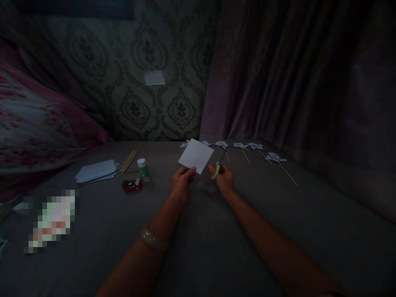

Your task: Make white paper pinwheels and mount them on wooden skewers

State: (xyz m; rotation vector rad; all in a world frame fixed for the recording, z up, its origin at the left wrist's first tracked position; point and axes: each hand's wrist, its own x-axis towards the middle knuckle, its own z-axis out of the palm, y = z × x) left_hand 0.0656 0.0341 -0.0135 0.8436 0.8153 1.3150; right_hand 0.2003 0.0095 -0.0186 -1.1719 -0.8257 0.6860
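Note:
A square sheet of white paper (196, 156) is pinched at its lower corner by my left hand (183, 180), thumb on top. It is held up off the table, one corner pointing away from me. In my right hand (225, 180) is a pair of scissors (216, 170) with light green handles. The dark blades point up and away, just right of the paper and apart from it. Behind the paper, several white paper pinwheels (221, 144) on wooden sticks lie in a row, the nearest one (275, 157) at the right.
Left of my hands stand a green glue stick (143, 169) with a white cap and a small red open box (132, 184) of metallic bits. Beyond them lie a bundle of wooden sticks (128, 161) and a stack of white paper (97, 170). A blurred-out item (54, 220) lies at far left.

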